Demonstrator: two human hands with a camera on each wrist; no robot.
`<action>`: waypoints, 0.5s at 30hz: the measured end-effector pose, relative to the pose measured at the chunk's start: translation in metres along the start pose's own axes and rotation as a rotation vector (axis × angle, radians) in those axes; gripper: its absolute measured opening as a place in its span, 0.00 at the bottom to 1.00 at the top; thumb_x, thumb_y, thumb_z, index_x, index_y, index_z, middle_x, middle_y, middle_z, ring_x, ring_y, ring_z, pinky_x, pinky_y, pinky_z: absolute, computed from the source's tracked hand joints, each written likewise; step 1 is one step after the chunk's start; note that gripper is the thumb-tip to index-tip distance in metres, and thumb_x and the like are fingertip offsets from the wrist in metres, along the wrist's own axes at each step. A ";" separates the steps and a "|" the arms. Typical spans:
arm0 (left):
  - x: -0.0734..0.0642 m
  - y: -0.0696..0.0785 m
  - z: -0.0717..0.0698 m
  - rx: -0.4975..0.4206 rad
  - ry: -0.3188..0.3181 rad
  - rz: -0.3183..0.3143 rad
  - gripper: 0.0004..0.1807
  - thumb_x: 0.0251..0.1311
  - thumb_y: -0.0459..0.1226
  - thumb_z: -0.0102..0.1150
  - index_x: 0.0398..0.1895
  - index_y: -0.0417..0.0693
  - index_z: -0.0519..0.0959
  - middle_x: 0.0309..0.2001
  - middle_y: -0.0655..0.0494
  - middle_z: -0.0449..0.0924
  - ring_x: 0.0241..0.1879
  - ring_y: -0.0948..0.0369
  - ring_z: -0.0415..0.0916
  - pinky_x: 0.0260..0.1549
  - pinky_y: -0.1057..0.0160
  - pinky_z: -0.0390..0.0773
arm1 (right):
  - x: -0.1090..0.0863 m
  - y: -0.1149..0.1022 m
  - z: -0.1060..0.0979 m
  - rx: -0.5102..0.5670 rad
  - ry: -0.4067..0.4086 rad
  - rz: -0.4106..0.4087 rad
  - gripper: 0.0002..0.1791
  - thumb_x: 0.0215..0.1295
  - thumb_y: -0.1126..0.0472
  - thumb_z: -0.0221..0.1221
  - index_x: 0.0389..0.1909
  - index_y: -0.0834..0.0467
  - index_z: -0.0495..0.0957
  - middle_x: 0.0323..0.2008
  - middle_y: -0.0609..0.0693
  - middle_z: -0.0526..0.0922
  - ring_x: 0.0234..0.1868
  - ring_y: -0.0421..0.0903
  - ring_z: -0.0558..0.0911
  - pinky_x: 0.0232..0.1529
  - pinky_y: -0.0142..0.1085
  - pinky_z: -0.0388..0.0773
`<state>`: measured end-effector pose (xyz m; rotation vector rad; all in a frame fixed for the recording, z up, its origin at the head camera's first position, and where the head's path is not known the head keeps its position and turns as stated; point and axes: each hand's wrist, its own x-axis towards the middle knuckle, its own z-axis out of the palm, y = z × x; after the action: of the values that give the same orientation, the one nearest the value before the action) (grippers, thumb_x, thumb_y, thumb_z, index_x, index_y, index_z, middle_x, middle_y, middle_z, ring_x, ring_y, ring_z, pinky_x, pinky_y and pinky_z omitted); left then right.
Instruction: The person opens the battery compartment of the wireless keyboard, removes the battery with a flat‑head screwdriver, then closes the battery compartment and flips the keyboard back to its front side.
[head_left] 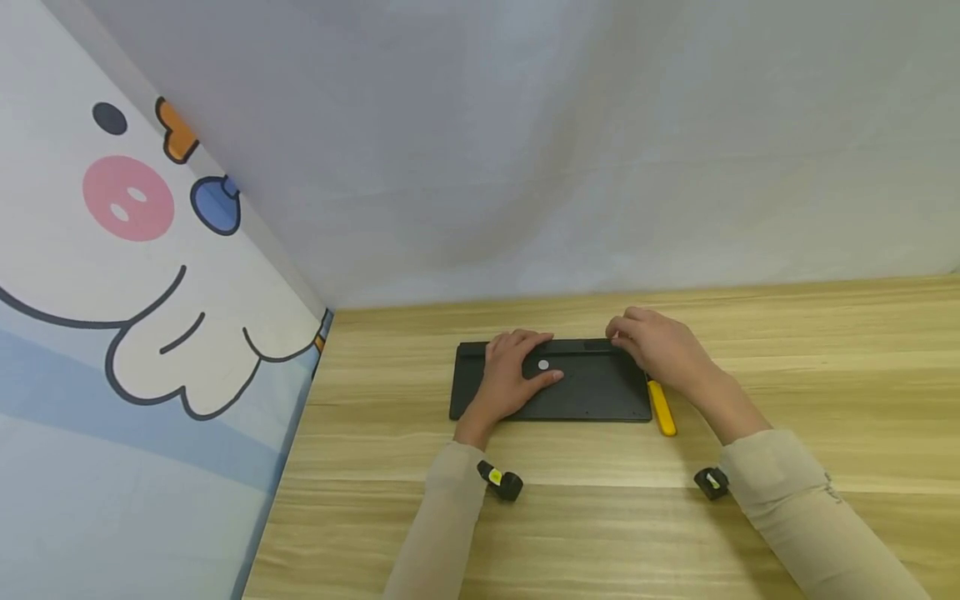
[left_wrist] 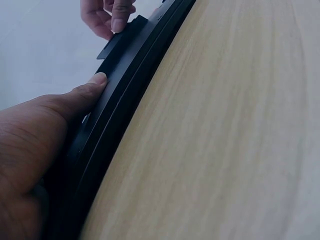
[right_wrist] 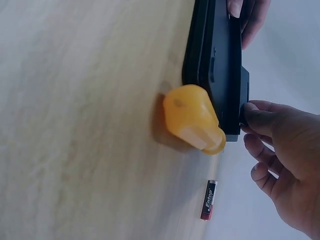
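Observation:
A black keyboard (head_left: 592,396) lies face down on the table, its raised ridge along the far side. My left hand (head_left: 508,375) rests spread over its left half, thumb and fingers pointing right. In the left wrist view a thumb tip (left_wrist: 100,78) presses on the black casing. At the far right corner my right hand (head_left: 660,346) pinches a thin black battery cover (right_wrist: 245,82) between thumb and finger. The cover stands out past the ridge's edge in both wrist views. Its grasped end is partly hidden by the fingertips.
A tool with a yellow handle (head_left: 663,408), like a screwdriver's, lies against the keyboard's right end. One black and red battery (right_wrist: 209,200) lies on the table beyond the handle in the right wrist view. A pale curtain (head_left: 562,167) hangs behind the table; a cartoon-printed panel (head_left: 187,358) stands left.

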<state>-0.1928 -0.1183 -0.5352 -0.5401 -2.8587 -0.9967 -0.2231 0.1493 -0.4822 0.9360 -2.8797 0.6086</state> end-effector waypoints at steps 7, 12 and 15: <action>0.000 0.000 -0.001 0.002 -0.005 -0.001 0.34 0.62 0.51 0.70 0.71 0.57 0.73 0.65 0.53 0.77 0.70 0.52 0.69 0.79 0.43 0.51 | 0.000 0.000 0.001 0.011 0.008 0.009 0.06 0.72 0.61 0.62 0.44 0.54 0.86 0.37 0.50 0.82 0.33 0.45 0.79 0.38 0.43 0.80; 0.000 0.001 -0.001 -0.003 -0.010 -0.002 0.34 0.62 0.50 0.70 0.71 0.56 0.73 0.64 0.52 0.77 0.70 0.52 0.69 0.79 0.44 0.50 | -0.001 -0.001 0.002 0.026 -0.010 0.020 0.06 0.69 0.56 0.65 0.42 0.53 0.85 0.38 0.50 0.81 0.33 0.44 0.78 0.36 0.41 0.79; -0.001 0.001 -0.002 0.001 -0.010 -0.004 0.34 0.62 0.51 0.70 0.71 0.56 0.73 0.65 0.52 0.77 0.70 0.52 0.69 0.79 0.44 0.50 | -0.001 -0.001 0.005 0.017 -0.006 0.010 0.07 0.67 0.55 0.67 0.42 0.53 0.85 0.38 0.50 0.81 0.33 0.44 0.77 0.35 0.40 0.78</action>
<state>-0.1915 -0.1188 -0.5331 -0.5405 -2.8700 -0.9963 -0.2216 0.1474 -0.4866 0.9278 -2.8908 0.6324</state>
